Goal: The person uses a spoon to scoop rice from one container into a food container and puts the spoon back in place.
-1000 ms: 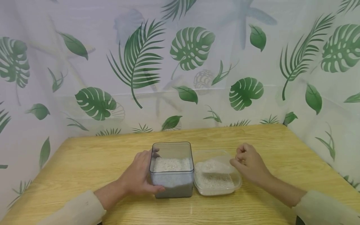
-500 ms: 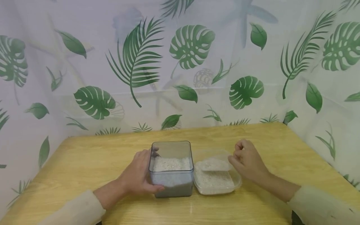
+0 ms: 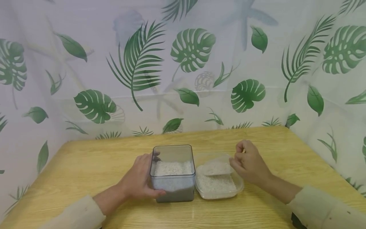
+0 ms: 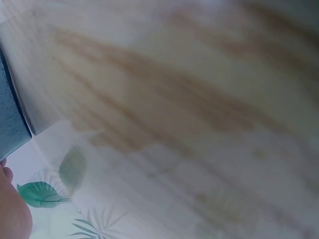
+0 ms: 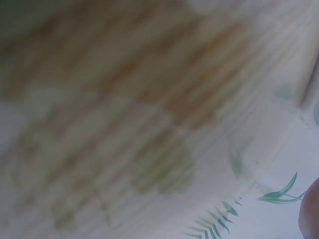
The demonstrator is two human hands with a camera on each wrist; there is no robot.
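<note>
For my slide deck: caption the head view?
Left hand grips grey rice box; right hand curled beside clear tub.

Head view. Wooden table (image 3: 85,165), leaf-print curtain (image 3: 137,63) behind and to both sides. Grey square container (image 3: 172,184) at table centre, part-filled with white grains. Left hand (image 3: 141,179) grips its 9 o'clock wall, thumb on the near face, fingers over the far rim. Clear shallow tub (image 3: 218,187) touches the container at its 3 o'clock, also holding white grains. Right hand (image 3: 248,163), fingers curled, sits at the tub's 2 o'clock edge; whether it pinches anything is unclear.
</note>
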